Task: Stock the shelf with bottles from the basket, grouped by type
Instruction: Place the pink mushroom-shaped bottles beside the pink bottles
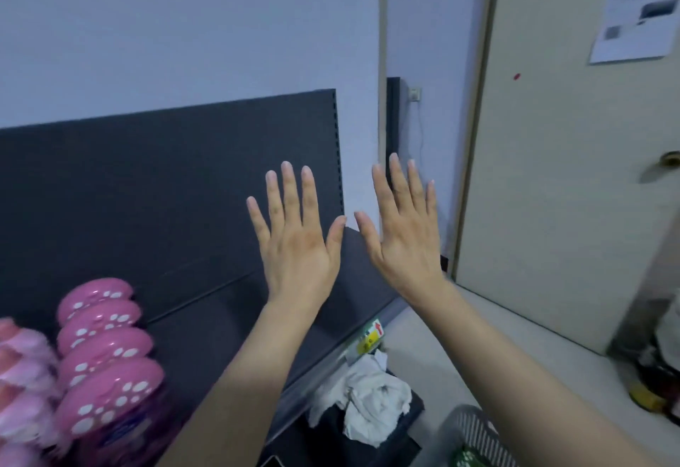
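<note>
Hands: left hand [294, 242], right hand [408, 242] spread wide, empty, above dark grey metal shelf [206, 334] | Done: pink paw-print-capped bottles [106, 348] rowed at its left | Left: grey slatted plastic basket [474, 433], lower right, seemingly holds more.

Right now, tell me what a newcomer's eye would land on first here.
Two open hands, the left hand and right hand, raised side by side mid-frame before the dark shelf. Then the row of pink bottles with white-spotted caps, lower left on that shelf.
</note>
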The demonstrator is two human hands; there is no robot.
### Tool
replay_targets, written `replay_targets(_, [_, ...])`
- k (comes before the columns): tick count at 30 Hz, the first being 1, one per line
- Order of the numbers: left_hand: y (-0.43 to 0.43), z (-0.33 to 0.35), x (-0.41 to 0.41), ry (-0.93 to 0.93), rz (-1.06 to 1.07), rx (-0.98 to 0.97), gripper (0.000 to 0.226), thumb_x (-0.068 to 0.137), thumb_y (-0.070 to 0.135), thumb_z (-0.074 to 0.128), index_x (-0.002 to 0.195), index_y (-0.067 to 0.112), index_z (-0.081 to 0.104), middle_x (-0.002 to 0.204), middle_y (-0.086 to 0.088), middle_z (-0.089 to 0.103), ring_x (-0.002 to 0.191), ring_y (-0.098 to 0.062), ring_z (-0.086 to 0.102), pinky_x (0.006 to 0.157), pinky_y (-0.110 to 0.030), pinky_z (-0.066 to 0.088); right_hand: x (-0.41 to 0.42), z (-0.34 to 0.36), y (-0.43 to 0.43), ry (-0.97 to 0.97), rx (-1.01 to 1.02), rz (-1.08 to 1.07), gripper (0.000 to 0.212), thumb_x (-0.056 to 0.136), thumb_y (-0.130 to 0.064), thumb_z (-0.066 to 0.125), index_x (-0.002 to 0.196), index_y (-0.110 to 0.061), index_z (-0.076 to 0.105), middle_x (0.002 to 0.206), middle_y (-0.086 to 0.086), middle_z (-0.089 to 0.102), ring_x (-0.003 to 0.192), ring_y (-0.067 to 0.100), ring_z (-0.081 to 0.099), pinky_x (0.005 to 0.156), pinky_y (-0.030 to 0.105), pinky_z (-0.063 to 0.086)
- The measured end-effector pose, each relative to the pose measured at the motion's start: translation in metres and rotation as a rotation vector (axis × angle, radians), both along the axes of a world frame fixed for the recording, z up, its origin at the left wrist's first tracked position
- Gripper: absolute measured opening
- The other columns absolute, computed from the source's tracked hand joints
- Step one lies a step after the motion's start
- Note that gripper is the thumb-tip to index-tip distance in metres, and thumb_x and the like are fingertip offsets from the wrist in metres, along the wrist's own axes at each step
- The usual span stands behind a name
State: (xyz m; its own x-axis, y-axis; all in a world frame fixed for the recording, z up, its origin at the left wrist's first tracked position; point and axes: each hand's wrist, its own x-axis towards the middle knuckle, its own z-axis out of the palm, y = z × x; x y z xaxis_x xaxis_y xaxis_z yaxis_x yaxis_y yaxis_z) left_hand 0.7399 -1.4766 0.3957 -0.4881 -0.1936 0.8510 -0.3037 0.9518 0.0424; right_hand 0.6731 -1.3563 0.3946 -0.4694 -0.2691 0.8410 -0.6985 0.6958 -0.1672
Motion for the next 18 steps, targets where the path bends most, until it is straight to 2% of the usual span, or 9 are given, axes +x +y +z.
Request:
replay_targets(4, [0.061, -0.032, -0.039, -0.049, -0.083, 0.009, 0.068, 0.096, 0.05, 0.021, 0.147, 0.007, 0.012, 0.155, -0.018, 0.015, 0.142, -0.03, 0.005, 0.113, -0.047, -0.006, -0.039, -0.036, 0.062, -0.025, 0.037, -0.029, 0.063, 0.096, -0.053, 0.016, 0.146, -0.014, 0.023, 0.154, 0.01, 0.023, 0.143, 0.027, 0.015, 0.116, 0.04, 0.001])
replay_targets(8, [0.12, -0.078, -0.084, -0.143, -0.124, 0.037, 0.068, 0.097, 0.053, 0.012, 0.147, 0.007, 0.012, 0.155, -0.017, 0.017, 0.143, -0.03, 0.008, 0.114, -0.046, -0.007, -0.078, -0.08, 0.123, -0.13, 0.078, -0.017, 0.062, 0.095, -0.049, 0.028, 0.147, -0.014, 0.024, 0.154, 0.009, 0.022, 0.143, 0.026, 0.015, 0.115, 0.046, 0.006])
replay_targets(13, [0.177, -0.149, -0.127, -0.262, -0.123, 0.085, 0.069, 0.095, 0.051, 0.035, 0.146, 0.005, 0.024, 0.152, -0.018, 0.025, 0.142, -0.033, 0.017, 0.114, -0.049, 0.002, -0.117, -0.148, 0.183, -0.292, 0.191, 0.005, 0.063, 0.094, -0.047, 0.028, 0.148, -0.016, 0.02, 0.156, 0.008, 0.018, 0.144, 0.021, 0.01, 0.117, 0.037, -0.003])
replay_targets(18, [0.212, -0.226, -0.147, -0.44, -0.133, 0.164, 0.065, 0.097, 0.049, 0.029, 0.145, 0.005, 0.024, 0.153, -0.018, 0.023, 0.142, -0.032, 0.015, 0.115, -0.05, 0.005, -0.138, -0.223, 0.22, -0.484, 0.267, -0.02, 0.062, 0.094, -0.047, 0.026, 0.146, -0.013, 0.027, 0.153, 0.011, 0.025, 0.142, 0.029, 0.021, 0.114, 0.045, 0.011])
